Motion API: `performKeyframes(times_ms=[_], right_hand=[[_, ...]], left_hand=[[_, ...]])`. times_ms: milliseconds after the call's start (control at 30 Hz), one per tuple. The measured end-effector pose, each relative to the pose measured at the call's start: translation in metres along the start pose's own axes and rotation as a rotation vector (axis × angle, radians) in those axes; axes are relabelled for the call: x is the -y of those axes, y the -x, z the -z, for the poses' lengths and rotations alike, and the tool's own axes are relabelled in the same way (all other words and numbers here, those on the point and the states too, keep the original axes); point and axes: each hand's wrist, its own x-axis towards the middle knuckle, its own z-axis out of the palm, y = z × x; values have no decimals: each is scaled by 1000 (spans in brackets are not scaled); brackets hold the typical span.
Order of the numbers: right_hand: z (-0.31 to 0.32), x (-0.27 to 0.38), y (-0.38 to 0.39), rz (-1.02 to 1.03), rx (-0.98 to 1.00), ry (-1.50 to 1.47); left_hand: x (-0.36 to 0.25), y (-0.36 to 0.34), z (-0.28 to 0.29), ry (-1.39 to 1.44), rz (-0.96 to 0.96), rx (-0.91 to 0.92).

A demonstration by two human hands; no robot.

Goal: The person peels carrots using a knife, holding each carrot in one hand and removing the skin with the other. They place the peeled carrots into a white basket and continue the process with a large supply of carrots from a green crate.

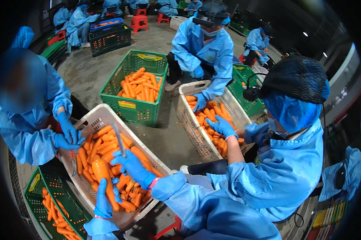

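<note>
Holding a carrot (101, 171) is the left hand (103, 205).

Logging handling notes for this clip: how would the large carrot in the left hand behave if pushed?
The large carrot is probably stiff, extending beyond the left hand without sagging. Its rounded, tapering body may roll unevenly. Its sheen suggests it could be slippery.

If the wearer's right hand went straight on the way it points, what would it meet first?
Most likely the loose carrots in the white crate, ahead of the right hand, though the depth between them is unclear.
</note>
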Motion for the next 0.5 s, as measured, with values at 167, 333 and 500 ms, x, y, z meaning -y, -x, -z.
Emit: performKeyframes(times_ms=[167, 333, 500], right_hand=[[1, -6, 8, -232, 155, -185], [13, 29, 9, -280, 297, -225], [33, 0, -13, -448, 180, -692]], left_hand=[[-2, -3, 0, -10, -20, -46], [-3, -3, -3, 5, -44, -98], [1, -7, 9, -13, -29, -118]])
